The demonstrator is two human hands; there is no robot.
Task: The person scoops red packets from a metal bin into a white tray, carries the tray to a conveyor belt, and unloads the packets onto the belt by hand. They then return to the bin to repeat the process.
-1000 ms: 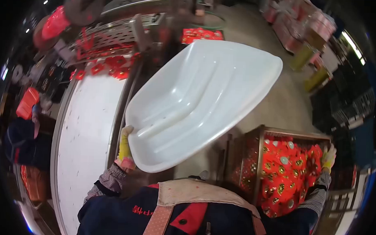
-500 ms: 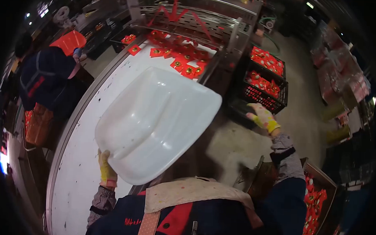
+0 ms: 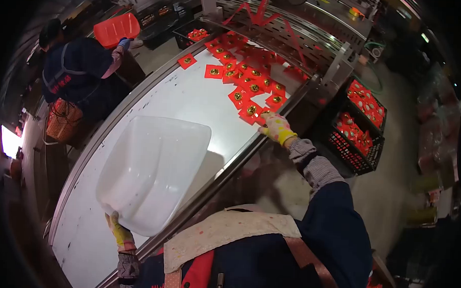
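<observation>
Holding: left hand, gloved, closed on the near rim of the white plastic scoop, tilted, empty, above the tabletop.
Reaching: right hand laid flat on red packets at the tabletop's near edge; pinch or not, cannot tell.
Risk: one-handed rim grip may let the scoop tip; edge packets could get knocked off toward the black crate.
Room: bare tabletop between scoop and packets; co-worker well apart.

A long white table stands on grey concrete floor.
</observation>
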